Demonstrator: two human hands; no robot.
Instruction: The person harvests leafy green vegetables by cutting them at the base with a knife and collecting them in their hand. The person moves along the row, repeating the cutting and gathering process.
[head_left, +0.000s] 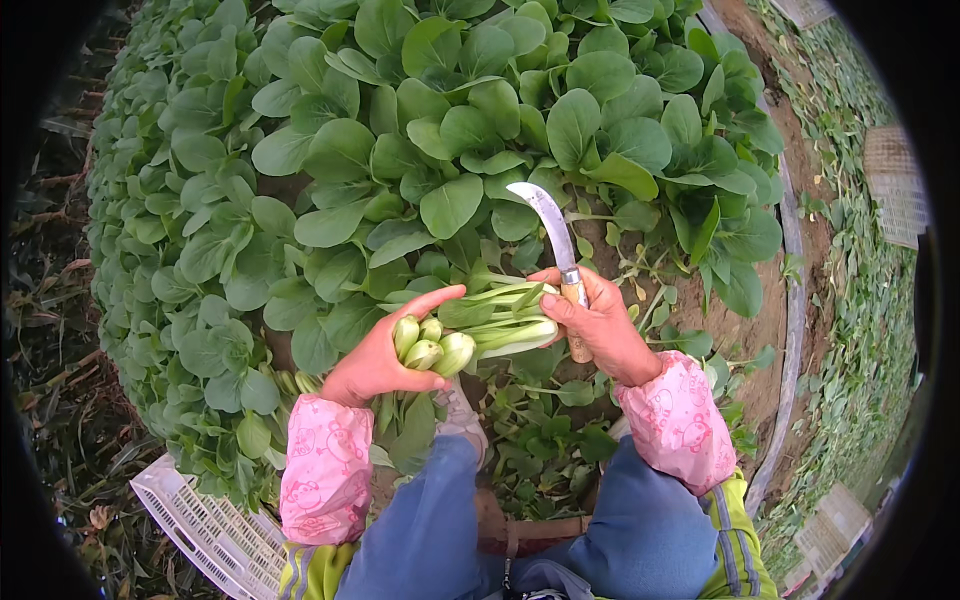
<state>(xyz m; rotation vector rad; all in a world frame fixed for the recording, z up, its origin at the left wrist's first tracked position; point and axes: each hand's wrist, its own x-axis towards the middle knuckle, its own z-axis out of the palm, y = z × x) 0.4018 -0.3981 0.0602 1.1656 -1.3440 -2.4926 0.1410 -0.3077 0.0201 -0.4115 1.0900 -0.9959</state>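
My left hand (367, 367) curves around several bok choy heads (435, 349), their pale cut bases facing right and their leaves hanging below the palm. My right hand (615, 330) grips the wooden handle of a curved harvesting knife (553, 217), blade pointing up and tip bent left. With the same hand I hold more bok choy stalks (510, 336) sideways, their bases toward my fingers and their leaf ends toward the left hand. The two bunches are close together or touching. Beyond my hands stands a dense bed of growing bok choy (450, 135).
A white plastic crate (217, 529) lies at lower left beside more cut bok choy (292, 382). Loose leaves (547, 450) cover soil between my feet. A grey strip (789, 330) borders the bed at right. Further crates (896, 184) stand beyond it. A low stool (551, 527) is beneath me.
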